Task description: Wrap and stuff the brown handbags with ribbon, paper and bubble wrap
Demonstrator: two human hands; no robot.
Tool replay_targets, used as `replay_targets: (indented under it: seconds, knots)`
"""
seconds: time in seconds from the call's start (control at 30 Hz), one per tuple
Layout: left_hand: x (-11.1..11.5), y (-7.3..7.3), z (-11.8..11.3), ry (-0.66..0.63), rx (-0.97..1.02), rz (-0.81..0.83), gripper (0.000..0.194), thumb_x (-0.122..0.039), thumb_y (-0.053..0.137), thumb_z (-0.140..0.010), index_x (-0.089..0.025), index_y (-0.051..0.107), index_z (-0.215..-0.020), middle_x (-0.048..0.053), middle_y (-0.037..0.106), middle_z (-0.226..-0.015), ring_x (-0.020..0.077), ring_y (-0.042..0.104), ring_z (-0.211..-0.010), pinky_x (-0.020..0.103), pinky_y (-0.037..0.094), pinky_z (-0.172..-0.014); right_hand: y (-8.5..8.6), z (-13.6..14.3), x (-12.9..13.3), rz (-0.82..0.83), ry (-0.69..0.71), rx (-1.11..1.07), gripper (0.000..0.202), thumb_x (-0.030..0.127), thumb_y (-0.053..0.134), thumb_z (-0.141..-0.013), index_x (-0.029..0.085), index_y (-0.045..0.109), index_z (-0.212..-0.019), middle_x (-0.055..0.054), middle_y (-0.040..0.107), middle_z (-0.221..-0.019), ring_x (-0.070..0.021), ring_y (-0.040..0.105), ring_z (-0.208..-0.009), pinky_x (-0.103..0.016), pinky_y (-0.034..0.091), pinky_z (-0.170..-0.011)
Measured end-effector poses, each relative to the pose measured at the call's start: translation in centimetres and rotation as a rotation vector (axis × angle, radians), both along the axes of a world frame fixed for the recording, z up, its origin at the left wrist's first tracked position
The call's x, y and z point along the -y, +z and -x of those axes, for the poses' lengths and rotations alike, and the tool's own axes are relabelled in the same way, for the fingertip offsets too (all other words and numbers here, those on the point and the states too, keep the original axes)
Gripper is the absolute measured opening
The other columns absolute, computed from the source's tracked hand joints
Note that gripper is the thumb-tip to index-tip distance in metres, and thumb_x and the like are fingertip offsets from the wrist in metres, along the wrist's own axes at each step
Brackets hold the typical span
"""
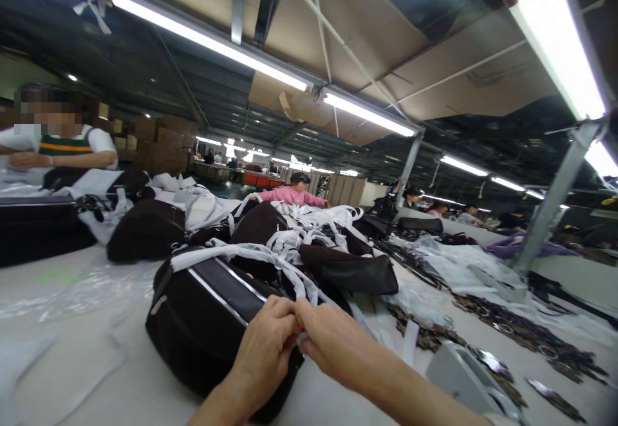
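Observation:
A dark handbag with a smooth black centre panel edged by two silver lines lies before me on the table. Its strap, wrapped in white paper, arches over the top and runs down to my hands. My left hand is closed at the bag's right end, fingertips pinched together. Against it, my right hand is closed too, thumb and fingers meeting the left ones. A bit of white wrapping shows between them; the fingers hide exactly what they grip.
More dark bags with white wrapping are heaped beyond. At left lies clear plastic. A grey tape dispenser and dark patterned straps with metal rings lie at right. A metal post rises there. Co-workers sit left and across.

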State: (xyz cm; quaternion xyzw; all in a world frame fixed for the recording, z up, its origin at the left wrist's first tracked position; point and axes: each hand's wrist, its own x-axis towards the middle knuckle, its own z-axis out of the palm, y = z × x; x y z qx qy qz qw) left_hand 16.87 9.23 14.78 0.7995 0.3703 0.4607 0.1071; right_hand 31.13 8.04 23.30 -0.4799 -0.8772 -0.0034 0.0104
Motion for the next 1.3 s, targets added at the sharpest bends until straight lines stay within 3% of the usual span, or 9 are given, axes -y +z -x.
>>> replay_targets:
  seconds: [0.13, 0.23, 0.33, 0.43, 0.63, 0.8, 0.97, 1.13, 1.3]
  knots:
    - [0.2, 0.6, 0.5, 0.001, 0.037, 0.014, 0.021, 0.000, 0.048, -0.077, -0.018, 0.059, -0.072, 0.004, 0.062, -0.094, 0.0206, 0.050, -0.093, 0.034, 0.040, -0.080, 4.1, -2.6, -1.0, 0.033, 0.172, -0.422, 0.021, 0.033, 0.065, -0.083, 0.019, 0.058, -0.097, -0.002, 0.068, -0.091, -0.0183, 0.063, -0.086, -0.027, 0.044, -0.073]
    - [0.4, 1.4, 0.6, 0.006, 0.055, 0.032, 0.021, -0.004, 0.047, -0.081, -0.018, 0.058, -0.071, 0.005, 0.063, -0.096, 0.0208, 0.051, -0.093, 0.035, 0.041, -0.081, 6.3, -6.2, -1.5, -0.101, 0.037, -0.700, 0.029, 0.042, 0.045, -0.094, 0.019, 0.062, -0.091, 0.000, 0.063, -0.076, -0.0146, 0.058, -0.072, -0.027, 0.043, -0.068]
    - [0.6, 2.2, 0.6, -0.010, 0.078, 0.039, 0.020, -0.003, 0.049, -0.081, -0.018, 0.057, -0.070, 0.004, 0.062, -0.095, 0.0201, 0.052, -0.093, 0.033, 0.040, -0.082, 5.0, -8.6, -1.5, 0.109, -0.029, -0.793, 0.028, 0.040, 0.048, -0.090, 0.017, 0.062, -0.098, 0.000, 0.061, -0.072, -0.0133, 0.055, -0.063, -0.025, 0.043, -0.058]
    - [1.4, 3.0, 1.3, -0.035, 0.089, 0.056, 0.020, -0.003, 0.051, -0.080, -0.018, 0.056, -0.069, 0.003, 0.060, -0.090, 0.0189, 0.051, -0.092, 0.031, 0.040, -0.082, 0.7, -8.5, -0.8, 0.311, 0.036, -0.723, 0.037, 0.025, 0.060, -0.078, 0.018, 0.059, -0.114, -0.001, 0.064, -0.081, -0.0133, 0.057, -0.064, -0.024, 0.044, -0.058]
    - [5.9, 4.3, 6.2, -0.171, -0.064, 0.106, 0.018, -0.009, 0.053, -0.086, -0.021, 0.059, -0.074, 0.001, 0.055, -0.093, 0.0170, 0.050, -0.096, 0.028, 0.040, -0.085, -5.0, -3.9, 1.3, -0.092, 0.485, -0.611, 0.027, 0.018, 0.054, -0.085, 0.019, 0.062, -0.111, -0.010, 0.065, -0.106, -0.0204, 0.062, -0.093, -0.030, 0.051, -0.080]
    - [10.1, 5.1, 10.3, -0.068, -0.136, 0.195, 0.025, -0.008, 0.052, -0.084, -0.024, 0.070, -0.084, 0.004, 0.052, -0.121, 0.0235, 0.039, -0.124, 0.039, 0.031, -0.108, -1.4, 1.7, 1.0, -0.159, 0.900, -0.450, 0.040, 0.015, 0.069, -0.081, 0.023, 0.058, -0.119, -0.006, 0.055, -0.140, -0.0237, 0.040, -0.136, -0.039, 0.030, -0.114]
    - [12.8, 4.5, 13.0, 0.105, -0.054, 0.267, 0.021, -0.017, 0.056, -0.084, -0.027, 0.075, -0.082, 0.005, 0.050, -0.133, 0.0295, 0.030, -0.135, 0.050, 0.027, -0.111, 2.1, 8.3, -1.4, 0.141, 1.284, -0.589, 0.025, 0.018, 0.077, -0.075, 0.019, 0.061, -0.095, -0.006, 0.061, -0.127, -0.0176, 0.051, -0.125, -0.034, 0.031, -0.114]
    - [14.8, 4.0, 14.0, 0.202, -0.023, 0.273, 0.021, -0.031, 0.057, -0.088, -0.029, 0.076, -0.083, 0.006, 0.053, -0.134, 0.0319, 0.027, -0.139, 0.053, 0.035, -0.106, 2.3, 11.6, -0.9, 0.174, 1.331, -0.644, 0.025, 0.025, 0.079, -0.071, 0.018, 0.058, -0.082, -0.007, 0.062, -0.109, -0.0198, 0.056, -0.109, -0.033, 0.045, -0.093]
    - [15.9, 3.5, 14.4, 0.269, -0.005, 0.277, 0.036, -0.049, 0.050, -0.092, -0.029, 0.078, -0.082, 0.002, 0.035, -0.152, 0.0333, 0.012, -0.146, 0.054, 0.034, -0.108, 1.2, 12.5, 0.0, 0.108, 1.291, -0.657, 0.033, 0.023, 0.081, -0.065, 0.020, 0.058, -0.088, -0.005, 0.062, -0.111, -0.0224, 0.052, -0.115, -0.041, 0.032, -0.109]
